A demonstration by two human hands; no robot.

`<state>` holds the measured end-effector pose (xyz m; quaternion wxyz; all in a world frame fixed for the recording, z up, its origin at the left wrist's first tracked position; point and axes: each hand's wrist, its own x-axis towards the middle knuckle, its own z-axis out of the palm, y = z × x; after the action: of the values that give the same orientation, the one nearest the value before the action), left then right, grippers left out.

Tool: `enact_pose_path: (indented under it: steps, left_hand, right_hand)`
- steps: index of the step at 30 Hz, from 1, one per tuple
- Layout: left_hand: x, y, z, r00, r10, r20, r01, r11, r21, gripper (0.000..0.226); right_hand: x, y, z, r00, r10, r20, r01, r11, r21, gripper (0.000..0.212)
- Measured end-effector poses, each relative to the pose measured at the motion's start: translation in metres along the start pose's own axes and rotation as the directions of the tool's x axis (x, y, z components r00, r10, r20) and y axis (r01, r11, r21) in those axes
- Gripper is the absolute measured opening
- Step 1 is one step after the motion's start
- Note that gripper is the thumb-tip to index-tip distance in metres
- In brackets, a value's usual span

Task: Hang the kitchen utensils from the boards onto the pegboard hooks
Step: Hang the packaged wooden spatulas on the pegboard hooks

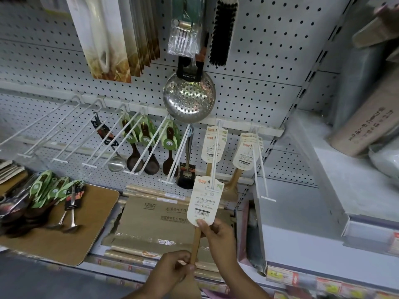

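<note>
steel skimmer [189, 98], wooden board [64, 229], boxed shelf [336, 180]

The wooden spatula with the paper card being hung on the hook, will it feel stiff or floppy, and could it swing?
The wooden spatula probably feels stiff and light: its handle looks like slim solid wood. Its paper card likely bends easily, so the left hand and right hand both steady it. Once on the white hook, it may swing a little.

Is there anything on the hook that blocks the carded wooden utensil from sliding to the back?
Nothing visible blocks it. The card of the wooden utensil sits at the front tip of the hook; the prongs behind look bare up to the same cards hanging near the pegboard.
</note>
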<state>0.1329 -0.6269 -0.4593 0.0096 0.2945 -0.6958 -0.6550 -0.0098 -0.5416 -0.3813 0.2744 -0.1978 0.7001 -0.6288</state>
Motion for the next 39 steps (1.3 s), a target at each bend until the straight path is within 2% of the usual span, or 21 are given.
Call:
enact_pose_path:
  steps: [3,5,9,15,23,27,30,31,32,33,35,39]
  left_hand:
    - [0.014,0.003,-0.001,0.999,0.004,-0.031,-0.004,1.000,-0.002,0.005]
    - [0.024,0.009,-0.001,0.999,-0.001,-0.036,0.001,1.000,-0.004,0.001]
    - [0.046,0.025,-0.004,0.998,0.039,-0.044,-0.039,0.999,0.002,0.031]
    - [0.081,0.045,-0.007,0.997,0.050,-0.064,-0.046,0.997,0.063,0.020]
    - [0.107,0.065,-0.007,0.995,0.071,-0.068,-0.064,0.993,0.095,0.049]
    - [0.111,0.070,-0.007,0.996,0.058,-0.066,-0.051,0.993,0.105,0.036]
    - [0.112,0.072,-0.009,0.992,0.082,-0.100,-0.074,0.994,0.081,0.012]
    - [0.114,0.070,-0.012,0.989,0.083,-0.121,-0.071,0.993,0.094,0.031]
    - [0.111,0.071,-0.015,0.986,0.083,-0.144,-0.065,0.990,0.123,0.048]
    - [0.107,0.073,-0.020,0.980,0.104,-0.169,-0.074,0.982,0.175,0.056]
    - [0.097,0.077,-0.033,0.959,0.205,-0.194,-0.139,0.941,0.308,0.053]
    - [0.071,0.077,-0.069,0.908,0.393,-0.144,-0.266,0.808,0.526,0.044]
  right_hand:
    - [0.014,0.000,0.000,1.000,-0.012,0.005,0.012,1.000,-0.012,0.025]
    - [0.026,-0.002,-0.001,1.000,-0.024,0.002,0.024,1.000,-0.011,0.022]
    - [0.053,-0.010,-0.001,1.000,-0.028,-0.015,0.028,1.000,0.010,0.018]
    - [0.098,-0.019,-0.004,0.997,-0.019,-0.077,0.017,0.999,-0.032,0.015]
    - [0.146,-0.012,-0.004,0.989,0.027,-0.143,-0.039,0.995,-0.089,0.012]
    - [0.157,-0.007,-0.004,0.984,0.028,-0.174,-0.053,0.988,-0.144,0.015]
    - [0.160,-0.008,-0.005,0.986,0.015,-0.166,-0.051,0.975,-0.217,0.029]
    - [0.157,-0.009,-0.006,0.989,0.015,-0.148,-0.052,0.968,-0.244,0.036]
    - [0.153,-0.008,-0.008,0.992,0.020,-0.127,-0.054,0.962,-0.268,0.042]
    - [0.146,-0.007,-0.011,0.995,0.011,-0.098,-0.040,0.954,-0.298,0.043]
    - [0.129,-0.003,-0.015,0.996,-0.053,-0.067,0.026,0.939,-0.343,0.033]
    - [0.104,-0.006,-0.013,0.977,-0.212,0.011,0.197,0.883,-0.427,0.033]
